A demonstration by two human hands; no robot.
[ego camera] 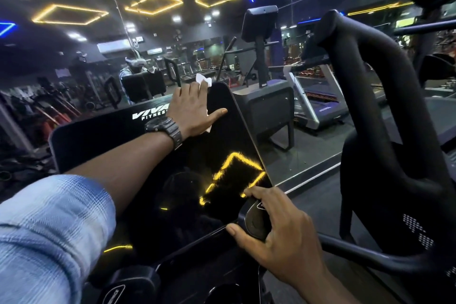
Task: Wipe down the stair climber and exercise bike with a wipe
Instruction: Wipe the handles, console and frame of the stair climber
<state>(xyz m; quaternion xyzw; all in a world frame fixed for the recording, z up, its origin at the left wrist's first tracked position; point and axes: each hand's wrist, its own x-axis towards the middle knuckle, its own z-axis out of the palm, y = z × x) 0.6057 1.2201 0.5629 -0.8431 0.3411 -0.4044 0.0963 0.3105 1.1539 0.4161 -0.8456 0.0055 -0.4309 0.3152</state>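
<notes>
A glossy black console screen [138, 160] of the machine fills the middle, with white "VIVA FITNESS" lettering near its top edge. My left hand [192, 108] lies flat near the screen's top right corner, fingers straight, pressing a white wipe [203, 80] against it; the wipe pokes out above my fingers and below my palm. My right hand [276, 227] grips a dark rounded control piece [255, 219] at the console's lower right corner, fingers curled over it.
A thick black handlebar [385, 111] rises on the right. A wall mirror [283, 131] ahead reflects treadmills, another console on a post and ceiling lights. Black cup holders [128, 286] sit below the screen.
</notes>
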